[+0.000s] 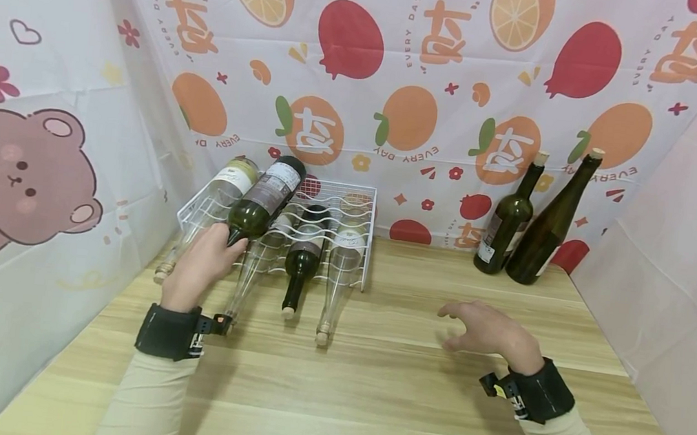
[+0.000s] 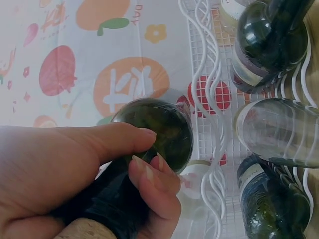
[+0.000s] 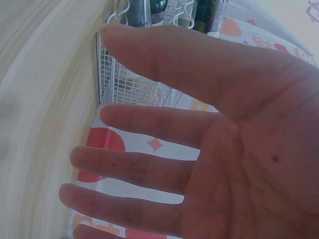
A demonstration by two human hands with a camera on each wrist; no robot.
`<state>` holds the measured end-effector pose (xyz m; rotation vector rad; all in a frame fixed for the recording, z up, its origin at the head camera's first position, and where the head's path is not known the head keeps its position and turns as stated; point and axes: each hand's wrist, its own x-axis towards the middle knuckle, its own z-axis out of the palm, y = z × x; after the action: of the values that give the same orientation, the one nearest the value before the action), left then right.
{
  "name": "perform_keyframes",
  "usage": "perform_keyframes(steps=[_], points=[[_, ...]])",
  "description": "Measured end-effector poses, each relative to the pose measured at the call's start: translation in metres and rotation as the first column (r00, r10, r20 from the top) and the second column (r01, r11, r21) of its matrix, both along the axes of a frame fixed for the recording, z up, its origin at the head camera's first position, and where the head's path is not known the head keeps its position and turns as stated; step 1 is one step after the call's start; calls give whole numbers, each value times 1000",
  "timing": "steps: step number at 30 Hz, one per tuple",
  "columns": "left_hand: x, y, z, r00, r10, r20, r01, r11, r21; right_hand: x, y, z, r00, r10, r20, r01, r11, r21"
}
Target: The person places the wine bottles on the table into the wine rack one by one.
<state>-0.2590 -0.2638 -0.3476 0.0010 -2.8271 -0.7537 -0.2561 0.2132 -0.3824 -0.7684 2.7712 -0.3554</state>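
Observation:
My left hand (image 1: 204, 260) grips the neck of a dark green wine bottle (image 1: 267, 195), its base tilted up and away above the white wire rack (image 1: 368, 247). In the left wrist view, thumb and fingers curl round that neck near the cork (image 2: 85, 230). Corked bottles lie in the rack, necks toward me: a clear bottle (image 1: 250, 271) in the middle, a dark bottle (image 1: 303, 262) and a clear bottle (image 1: 342, 265) at right. Another dark bottle (image 2: 274, 204) shows in the left wrist view. My right hand (image 1: 490, 333) hovers over the table with fingers spread, holding nothing.
Two dark green corked bottles, a shorter one (image 1: 505, 224) and a taller one (image 1: 549, 228), stand upright at the back right. One more clear bottle (image 1: 217, 189) lies at the rack's left side. Printed curtains (image 1: 356, 128) enclose the wooden table (image 1: 395, 394) at back and sides.

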Motion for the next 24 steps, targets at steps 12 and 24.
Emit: perform_keyframes(steps=[12,24], points=[[-4,-1,-7,998,5,-69,-9,998,-64,1,1,-1,1000,5,-17,-5,1000,5],[-11,-2,-15,997,42,-64,-47,996,-71,2,-1,-1,1000,6,-13,-5,1000,14]])
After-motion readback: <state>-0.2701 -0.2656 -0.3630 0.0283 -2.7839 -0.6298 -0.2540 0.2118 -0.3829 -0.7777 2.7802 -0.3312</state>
